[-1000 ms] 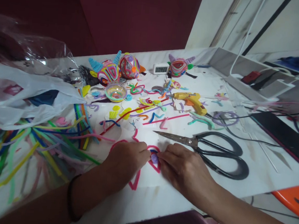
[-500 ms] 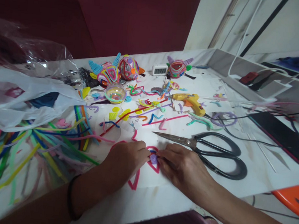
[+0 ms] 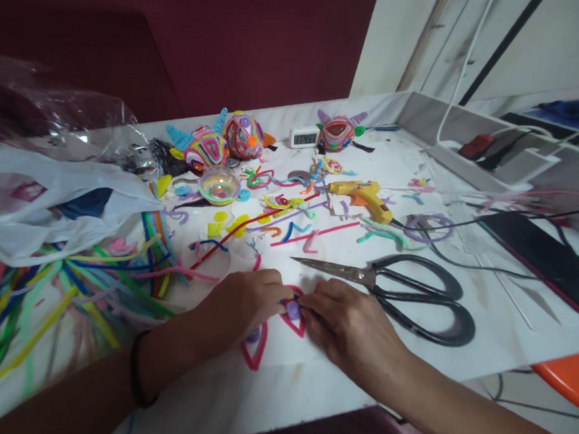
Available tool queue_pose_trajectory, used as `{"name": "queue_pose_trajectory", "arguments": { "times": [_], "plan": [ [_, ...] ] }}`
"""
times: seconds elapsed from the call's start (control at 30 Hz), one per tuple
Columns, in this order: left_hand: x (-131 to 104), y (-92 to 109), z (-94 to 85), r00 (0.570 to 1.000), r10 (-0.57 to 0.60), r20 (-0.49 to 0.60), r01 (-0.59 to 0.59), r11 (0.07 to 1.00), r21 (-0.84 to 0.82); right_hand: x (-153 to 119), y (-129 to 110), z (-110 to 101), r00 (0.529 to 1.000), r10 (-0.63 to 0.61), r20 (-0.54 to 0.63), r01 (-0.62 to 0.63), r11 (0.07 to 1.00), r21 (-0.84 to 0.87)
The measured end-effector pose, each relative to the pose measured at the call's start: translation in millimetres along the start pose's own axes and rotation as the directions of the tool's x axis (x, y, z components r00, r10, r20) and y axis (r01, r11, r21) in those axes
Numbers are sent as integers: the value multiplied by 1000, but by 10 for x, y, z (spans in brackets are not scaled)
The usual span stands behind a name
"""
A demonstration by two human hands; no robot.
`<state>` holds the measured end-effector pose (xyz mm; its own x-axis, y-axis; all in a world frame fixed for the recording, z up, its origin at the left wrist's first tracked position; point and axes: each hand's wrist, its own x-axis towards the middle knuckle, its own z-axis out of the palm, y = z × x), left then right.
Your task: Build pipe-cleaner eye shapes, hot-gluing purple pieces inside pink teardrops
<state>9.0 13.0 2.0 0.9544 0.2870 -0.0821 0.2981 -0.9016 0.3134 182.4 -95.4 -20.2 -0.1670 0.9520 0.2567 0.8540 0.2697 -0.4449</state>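
A pink pipe-cleaner loop [image 3: 302, 330], pointed at its near end, lies on the white tabletop between my hands. Inside it sit a purple coil [image 3: 293, 309] and a bit of blue pipe cleaner. My left hand [image 3: 245, 307] grips the loop's left side with its fingertips. From the right, my right hand [image 3: 356, 322] pinches the opposite side beside the coil. A second pink loop [image 3: 257, 360] with a purple coil lies partly hidden under my left hand. Black-handled scissors [image 3: 365, 276] rest open just beyond my right hand.
A yellow glue gun [image 3: 366, 197] lies farther back among pipe-cleaner scraps. Many loose pipe cleaners [image 3: 78, 281] and a white plastic bag [image 3: 115, 196] cover the left side. Decorated balls [image 3: 246, 135], a small clock [image 3: 304, 136] and a clear bowl [image 3: 219, 186] stand behind. A phone [image 3: 537, 256] lies right.
The view has shifted slightly. My hands stay at the pink loop with small finger movements. More of the second loop and its purple coil now shows beside my left hand.
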Motion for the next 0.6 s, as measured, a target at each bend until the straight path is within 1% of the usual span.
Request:
{"name": "queue_pose_trajectory", "arguments": {
  "times": [0.27, 0.43, 0.53, 0.6],
  "plan": [
    [55, -137, 29, 992, 125, -9, -125, 992, -7, -29, -24, 23, 999, -32, -43, 30, 998, -49],
    [64, -179, 30, 987, 159, -8, -159, 987, -2, -11, -39, 24, 997, -50, -50, 46, 995, -84],
    [62, -182, 29, 987, 159, -16, -159, 987, -10, -15, -25, -57, 999, -34, -12, 34, 999, -29],
    [60, -184, 34, 986, 163, -23, -164, 986, -25, -46, 17, -172, 998, -27, -55, 27, 1000, 0]
  ]
}}
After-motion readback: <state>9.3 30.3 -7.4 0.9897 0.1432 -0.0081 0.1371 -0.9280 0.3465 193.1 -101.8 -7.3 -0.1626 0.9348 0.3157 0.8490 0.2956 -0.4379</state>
